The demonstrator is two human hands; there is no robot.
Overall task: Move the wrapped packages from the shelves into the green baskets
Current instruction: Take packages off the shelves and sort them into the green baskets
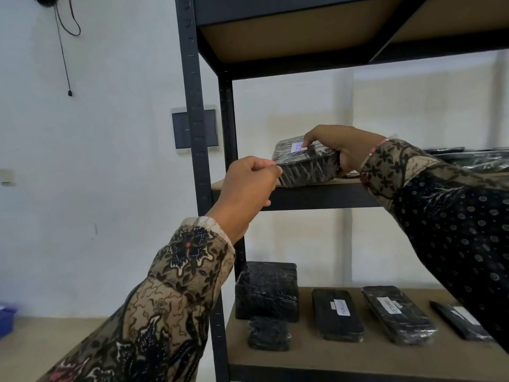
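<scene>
I see my right hand (340,148) grasping the wrapped package (305,162) at frame centre on the shelf (316,195); my left hand (249,183) pinches its near corner.

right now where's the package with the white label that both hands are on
In the head view, the labelled package sits at the left end of the middle shelf, beside the black upright, between the left hand and right hand.

A: Where's the package (304,161)?
B: Middle shelf (316,186), left front corner. My left hand (249,186) on its near-left end, right hand (340,150) on its right end.
A: Below?
B: Lower shelf (330,354): five packages (337,314) in a row, smallest in front of the leftmost.
</scene>
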